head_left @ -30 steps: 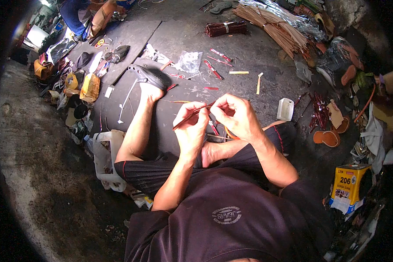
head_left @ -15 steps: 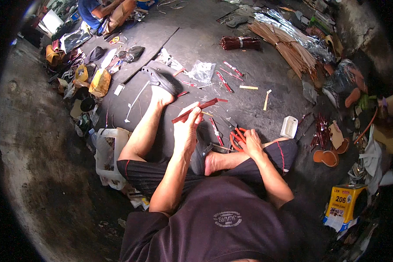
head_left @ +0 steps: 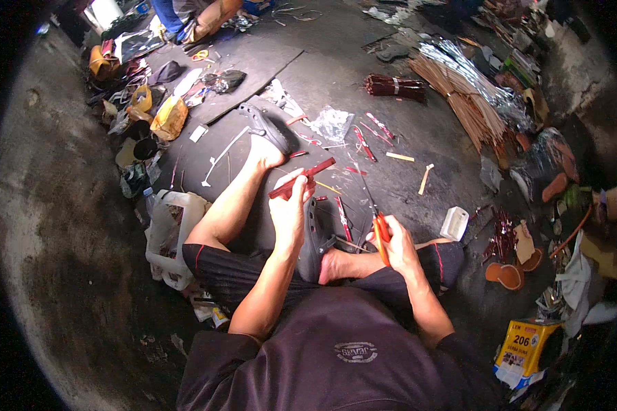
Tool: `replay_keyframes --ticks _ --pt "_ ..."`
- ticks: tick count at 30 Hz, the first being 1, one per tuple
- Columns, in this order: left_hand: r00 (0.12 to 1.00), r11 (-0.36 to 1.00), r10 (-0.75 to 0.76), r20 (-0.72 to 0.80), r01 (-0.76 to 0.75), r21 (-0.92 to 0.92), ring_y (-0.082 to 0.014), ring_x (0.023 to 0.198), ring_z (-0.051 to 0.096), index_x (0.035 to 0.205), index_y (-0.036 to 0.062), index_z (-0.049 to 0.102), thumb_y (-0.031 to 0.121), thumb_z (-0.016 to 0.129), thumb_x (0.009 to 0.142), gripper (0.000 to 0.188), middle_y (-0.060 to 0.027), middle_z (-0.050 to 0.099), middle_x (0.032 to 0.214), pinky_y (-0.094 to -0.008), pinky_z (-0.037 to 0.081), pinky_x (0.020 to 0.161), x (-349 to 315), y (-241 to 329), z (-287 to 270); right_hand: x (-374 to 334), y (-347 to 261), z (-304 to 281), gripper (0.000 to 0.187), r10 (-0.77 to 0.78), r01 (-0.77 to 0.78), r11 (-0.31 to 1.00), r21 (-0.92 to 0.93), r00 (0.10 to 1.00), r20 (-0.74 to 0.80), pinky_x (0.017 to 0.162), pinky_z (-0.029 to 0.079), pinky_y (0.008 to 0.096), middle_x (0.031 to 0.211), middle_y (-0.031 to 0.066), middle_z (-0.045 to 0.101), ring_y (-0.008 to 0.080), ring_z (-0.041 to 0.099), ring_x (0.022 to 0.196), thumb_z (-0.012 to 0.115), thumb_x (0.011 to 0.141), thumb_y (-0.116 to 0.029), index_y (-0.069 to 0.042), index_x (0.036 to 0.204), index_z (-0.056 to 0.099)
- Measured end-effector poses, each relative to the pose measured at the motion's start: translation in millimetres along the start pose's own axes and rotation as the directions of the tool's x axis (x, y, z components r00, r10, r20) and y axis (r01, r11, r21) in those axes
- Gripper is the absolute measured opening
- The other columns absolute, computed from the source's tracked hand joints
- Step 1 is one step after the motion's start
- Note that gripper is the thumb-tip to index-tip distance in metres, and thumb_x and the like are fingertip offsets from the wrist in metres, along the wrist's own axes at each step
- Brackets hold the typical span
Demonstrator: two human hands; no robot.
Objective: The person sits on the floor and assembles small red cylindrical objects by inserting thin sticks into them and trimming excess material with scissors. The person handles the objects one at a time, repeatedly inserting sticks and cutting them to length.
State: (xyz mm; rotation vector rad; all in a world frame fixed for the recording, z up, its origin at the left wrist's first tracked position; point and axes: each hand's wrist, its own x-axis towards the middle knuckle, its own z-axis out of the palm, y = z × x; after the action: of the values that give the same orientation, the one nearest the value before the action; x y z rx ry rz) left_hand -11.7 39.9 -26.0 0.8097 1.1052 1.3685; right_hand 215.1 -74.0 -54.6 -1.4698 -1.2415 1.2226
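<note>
My left hand [head_left: 290, 212] pinches a flat dark-red strip [head_left: 319, 168] between thumb and fingers, its far end pointing up and right. My right hand [head_left: 399, 245] is wrapped round the orange handles of a pair of scissors [head_left: 380, 233]; their blades look closed and point away from me. A small red offcut [head_left: 355, 170] shows beside the blade tips, apart from the strip; whether it is in the air or on the floor I cannot tell. Below the strip are a thin yellowish sliver [head_left: 328, 186] and a red-and-white piece [head_left: 343, 219] near my clog [head_left: 312, 240].
Ahead lie a clear plastic bag [head_left: 332, 123], red pieces and a bound dark-red bundle [head_left: 394, 88]. Long brown strips [head_left: 459, 99] are piled far right. A white tray [head_left: 454, 223] sits by my right knee, a cut-open white jug [head_left: 163, 246] by my left. Another person [head_left: 199, 20] sits far left.
The scissors have turned more upright and their handles have come together. The small red end piece, earlier at the strip's tip, is now separate. The view has shifted slightly.
</note>
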Motion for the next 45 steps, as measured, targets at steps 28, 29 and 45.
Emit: replay_keyframes --ticks 28,29,45 --pt "0.998 0.999 -0.040 0.058 0.039 0.023 -0.0115 0.083 0.063 0.115 -0.0033 0.066 0.013 0.069 0.092 0.028 -0.0073 0.070 0.096 -0.0252 0.051 0.077 -8.9 -1.0 28.5 7.1 -35.5 11.4 0.050 -0.342 0.213 0.661 -0.720 0.939 -0.036 0.067 0.054 0.0419 0.092 0.0191 0.068 0.0359 0.069 0.080 0.081 0.075 -0.026 -0.003 0.114 0.059" --pt "0.998 0.999 -0.037 0.056 0.036 0.025 -0.0113 0.083 0.063 0.114 -0.0034 0.066 0.013 0.069 0.092 0.027 -0.0074 0.070 0.096 -0.0250 0.051 0.076 -8.3 -2.1 28.2 6.3 -34.2 11.2 0.048 -0.355 0.220 0.666 -0.712 0.934 -0.044 0.067 0.054 0.0417 0.092 0.0190 0.068 0.0359 0.069 0.080 0.081 0.076 -0.023 -0.003 0.113 0.060" --pt "0.971 0.989 -0.127 0.202 0.141 -0.055 -0.0083 0.074 0.054 0.106 0.0009 0.064 0.015 0.067 0.093 0.019 -0.0033 0.062 0.089 -0.0199 0.043 0.066 -3.8 -36.1 16.8 42.6 113.9 -21.0 0.053 0.136 -0.352 0.685 -0.638 0.922 -0.362 0.085 0.052 0.0501 0.108 0.0243 0.066 0.0396 0.065 0.100 0.074 0.080 -0.035 0.001 0.116 0.058"
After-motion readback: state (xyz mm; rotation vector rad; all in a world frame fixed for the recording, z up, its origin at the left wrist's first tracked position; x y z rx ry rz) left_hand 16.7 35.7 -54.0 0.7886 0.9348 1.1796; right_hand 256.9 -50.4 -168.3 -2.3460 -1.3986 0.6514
